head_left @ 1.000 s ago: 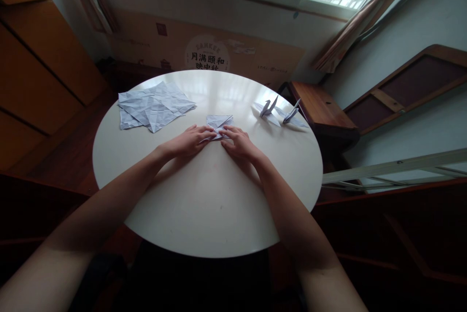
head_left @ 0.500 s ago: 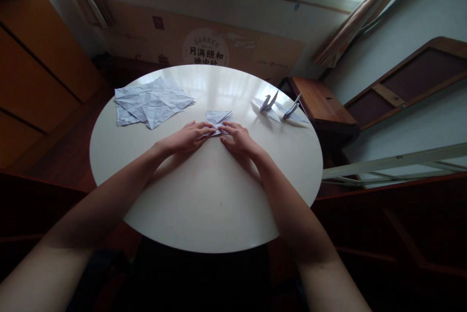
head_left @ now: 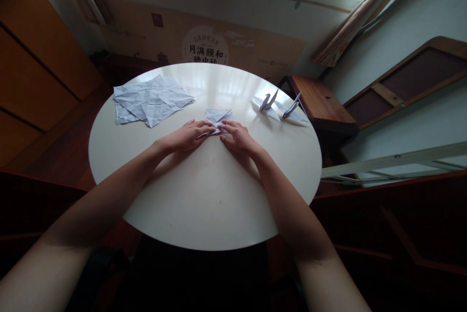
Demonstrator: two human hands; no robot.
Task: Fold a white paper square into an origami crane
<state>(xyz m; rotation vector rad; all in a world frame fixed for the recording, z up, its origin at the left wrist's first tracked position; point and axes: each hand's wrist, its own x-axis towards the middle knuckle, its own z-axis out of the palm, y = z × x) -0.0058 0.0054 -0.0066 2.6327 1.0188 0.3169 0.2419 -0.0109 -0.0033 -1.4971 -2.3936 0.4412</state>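
A small folded sheet of pale paper (head_left: pixel 218 115) lies on the white table, its flaps meeting in diagonal creases. My left hand (head_left: pixel 190 135) rests on its left near side, fingers stretched out over the paper. From the right, my right hand (head_left: pixel 238 137) lies over the near right part, fingers extended and thumb apart on the near side. Both sets of fingertips almost meet at the middle and hide the paper's near part. Neither hand is closed around it.
Several creased paper sheets (head_left: pixel 153 100) lie stacked at the table's left. Two folded paper cranes, a left one (head_left: pixel 268 103) and a right one (head_left: pixel 292 109), stand at the right. The round white table (head_left: pixel 204 195) has a wooden stand (head_left: pixel 321 100) beyond its right edge.
Both hands stay in the same place on the folded paper. The whole view has shifted very slightly.
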